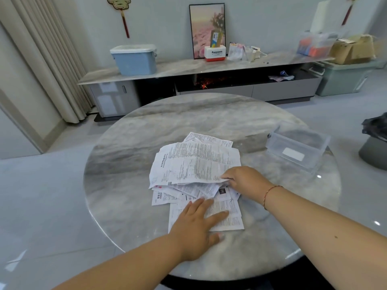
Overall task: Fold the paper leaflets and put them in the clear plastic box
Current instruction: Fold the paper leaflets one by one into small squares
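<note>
A clear rectangular plastic box (pixel 297 148) stands unobstructed on the round grey marble table (pixel 129 164), right of a loose pile of creased white printed paper leaflets (pixel 194 164) at the table's middle. The left hand (pixel 199 225) presses flat, fingers straight, on the nearest leaflet, while the right hand (pixel 246 182) pinches the top leaflet's edge.

The bench (pixel 129 155) is grey marble with paler cloudy streaks and a dark band across its middle. The paper leaflets (pixel 196 164) are white, covered in fine black print, with a small black square on one and a trace of pink at the pile's left edge. The clear plastic box (pixel 297 147) is colourless with a white label. A thin red bracelet (pixel 270 192) circles the right wrist. Behind, a pale blue tub (pixel 135 60) has a whitish lid, a small white and red box (pixel 215 53) carries blue lettering, the framed picture (pixel 206 24) is pink and peach in a black frame, and the curtain (pixel 41 59) is beige
</note>
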`<state>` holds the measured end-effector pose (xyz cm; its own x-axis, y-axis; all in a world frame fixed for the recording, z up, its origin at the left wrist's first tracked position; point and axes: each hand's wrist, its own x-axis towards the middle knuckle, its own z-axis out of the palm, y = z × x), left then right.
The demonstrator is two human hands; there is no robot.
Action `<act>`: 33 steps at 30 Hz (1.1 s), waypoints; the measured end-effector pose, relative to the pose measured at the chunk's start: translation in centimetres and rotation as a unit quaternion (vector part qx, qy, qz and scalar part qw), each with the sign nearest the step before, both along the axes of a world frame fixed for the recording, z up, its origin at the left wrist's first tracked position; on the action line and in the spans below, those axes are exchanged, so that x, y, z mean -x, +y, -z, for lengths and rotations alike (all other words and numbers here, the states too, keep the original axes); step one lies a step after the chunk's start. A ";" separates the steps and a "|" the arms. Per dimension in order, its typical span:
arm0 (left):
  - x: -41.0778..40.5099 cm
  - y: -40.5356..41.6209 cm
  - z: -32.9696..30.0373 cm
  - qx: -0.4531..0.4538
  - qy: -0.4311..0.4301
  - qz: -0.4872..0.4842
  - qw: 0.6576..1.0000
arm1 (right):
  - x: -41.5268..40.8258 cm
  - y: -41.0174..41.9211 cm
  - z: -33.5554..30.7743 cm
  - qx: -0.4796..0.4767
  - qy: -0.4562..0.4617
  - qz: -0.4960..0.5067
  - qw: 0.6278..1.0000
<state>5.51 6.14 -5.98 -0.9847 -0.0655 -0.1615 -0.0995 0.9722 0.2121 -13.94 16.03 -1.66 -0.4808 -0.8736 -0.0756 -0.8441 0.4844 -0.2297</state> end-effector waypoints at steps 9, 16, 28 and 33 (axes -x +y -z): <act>4.7 -5.6 -0.2 0.030 -0.013 -0.012 0.999 | 1.0 -0.4 -0.6 0.148 0.131 0.052 0.979; 5.1 -11.4 -1.1 0.047 0.073 -0.044 0.995 | -0.6 -0.9 -0.5 0.126 0.239 -0.011 0.963; 0.8 -4.8 -0.2 -0.095 0.269 -0.118 0.951 | -9.4 0.4 -2.3 0.081 0.154 -0.127 0.977; -2.1 -3.0 -0.9 -0.252 0.203 -0.193 0.926 | -5.8 5.1 -4.9 0.232 -0.357 0.041 0.904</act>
<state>7.64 3.17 -5.06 -0.8903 -0.4417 0.1112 -0.2312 0.6485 0.7253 -8.17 21.16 3.25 -0.5181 -0.8549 -0.0268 -0.3671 0.2506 -0.8958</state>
